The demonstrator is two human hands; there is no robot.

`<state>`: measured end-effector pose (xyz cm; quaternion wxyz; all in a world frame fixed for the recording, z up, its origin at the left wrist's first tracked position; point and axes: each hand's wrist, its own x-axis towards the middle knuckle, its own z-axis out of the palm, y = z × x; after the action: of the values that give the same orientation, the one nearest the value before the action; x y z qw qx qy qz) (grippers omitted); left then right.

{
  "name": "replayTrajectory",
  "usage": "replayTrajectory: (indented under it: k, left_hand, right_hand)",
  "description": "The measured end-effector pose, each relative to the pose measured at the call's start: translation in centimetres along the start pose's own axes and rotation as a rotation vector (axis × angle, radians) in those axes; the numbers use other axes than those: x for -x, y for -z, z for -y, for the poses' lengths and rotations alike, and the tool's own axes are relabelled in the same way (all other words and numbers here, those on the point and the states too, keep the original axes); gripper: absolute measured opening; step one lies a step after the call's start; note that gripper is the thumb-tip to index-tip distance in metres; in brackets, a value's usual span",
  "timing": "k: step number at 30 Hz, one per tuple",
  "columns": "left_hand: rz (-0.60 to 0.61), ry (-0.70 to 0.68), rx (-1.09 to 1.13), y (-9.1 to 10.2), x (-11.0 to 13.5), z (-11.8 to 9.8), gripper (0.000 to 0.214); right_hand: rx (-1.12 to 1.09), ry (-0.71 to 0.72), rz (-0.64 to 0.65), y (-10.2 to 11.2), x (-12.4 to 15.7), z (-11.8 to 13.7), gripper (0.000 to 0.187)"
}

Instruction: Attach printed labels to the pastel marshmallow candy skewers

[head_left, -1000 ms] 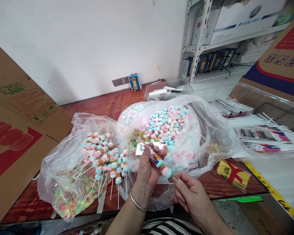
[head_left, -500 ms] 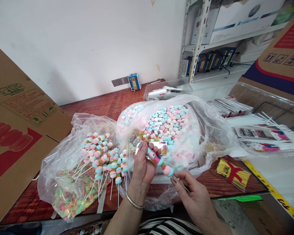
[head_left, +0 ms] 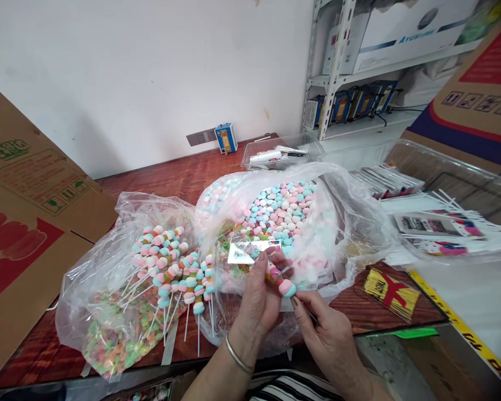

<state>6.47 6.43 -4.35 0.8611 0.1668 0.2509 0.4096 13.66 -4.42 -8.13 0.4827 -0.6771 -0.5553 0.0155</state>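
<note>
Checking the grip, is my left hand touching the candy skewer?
Touching. The head view shows the left hand closed around the upper candies of the candy skewer.

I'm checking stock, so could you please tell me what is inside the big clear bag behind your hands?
Loose pink, blue and white marshmallow pieces fill the bag; what lies beneath the top layer is covered.
</note>
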Motion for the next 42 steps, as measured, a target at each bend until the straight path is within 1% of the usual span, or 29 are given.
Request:
replayTrajectory:
  k: [3,5,8,10,12,14,16,18,21,23,25,27,29,31,33,36,37,39,42]
  left_hand:
    - [-0.045,-0.12,-0.005,0.1,-1.0,-1.4,0.027]
    - [-0.022,-0.124,-0.006,-0.1,-1.2,-1.6,0.024]
    - [0.03,-0.044,0.022,-0.3,-0.5,-0.3,0.026]
    - [0.073,0.042,0.036,-0.4,0.1,0.9,0.027]
    - [0.101,0.087,0.028,-0.3,0.5,1.6,0.028]
    - [0.1,0.076,0.01,-0.2,0.5,1.6,0.027]
    - [0.07,0.018,-0.006,-0.1,0.2,0.9,0.025]
    - [0.039,-0.045,-0.018,-0.2,-0.4,-0.2,0.023]
    - [0.031,-0.071,-0.02,-0.3,-1.0,-1.6,0.024]
    - [0.026,-0.079,-0.018,-0.5,-1.2,-1.7,0.023]
    - [0.012,-0.098,-0.026,-0.7,-1.0,-1.2,0.022]
    - [0.009,-0.089,-0.041,-0.8,-0.7,-0.3,0.024]
    - [0.029,-0.042,-0.048,-0.7,-0.4,0.6,0.027]
    - [0.052,0.0,-0.062,-0.5,-0.3,0.8,0.03]
    - [0.051,-0.007,-0.059,-0.3,-0.4,0.5,0.032]
    - [0.036,-0.066,-0.053,-0.1,-0.7,0.2,0.027]
    - [0.042,-0.063,-0.058,-0.1,-0.7,0.4,0.024]
    - [0.057,-0.026,-0.08,-0.1,-0.5,1.2,0.019]
    - [0.054,0.003,-0.142,0.0,0.1,2.5,0.022]
  right_hand:
    - [0.089,0.13,-0.04,-0.1,0.1,-0.2,0.014]
    - [0.076,0.14,-0.022,-0.4,0.1,-0.1,0.014]
    - [-0.011,0.046,0.028,-0.9,-0.1,0.3,0.015]
    - [-0.062,-0.023,0.028,-1.0,-0.5,0.5,0.015]
    - [-0.102,-0.075,0.021,-1.0,-0.9,0.6,0.015]
    - [-0.125,-0.11,0.044,-0.7,-1.1,0.6,0.015]
    - [-0.119,-0.115,0.092,-0.3,-1.0,0.5,0.016]
    - [-0.085,-0.095,0.117,-0.1,-0.7,0.4,0.017]
    - [0.001,-0.015,0.087,-0.3,0.0,0.1,0.018]
    - [0.055,0.059,0.057,-0.7,0.3,0.1,0.017]
    - [0.06,0.088,0.059,-1.1,0.2,0.2,0.018]
    - [-0.018,0.023,0.082,-1.5,-0.1,0.3,0.019]
    - [-0.15,-0.102,0.105,-1.5,-0.5,0.5,0.019]
    - [-0.259,-0.203,0.118,-1.3,-0.9,0.6,0.02]
    - [-0.304,-0.248,0.136,-1.0,-1.1,0.6,0.021]
    - [-0.327,-0.265,0.16,-0.8,-1.3,0.8,0.023]
    - [-0.341,-0.267,0.152,-0.9,-1.4,0.8,0.023]
    - [-0.377,-0.283,0.098,-1.2,-1.8,0.8,0.022]
    - [-0.425,-0.336,0.009,-1.6,-2.5,0.5,0.023]
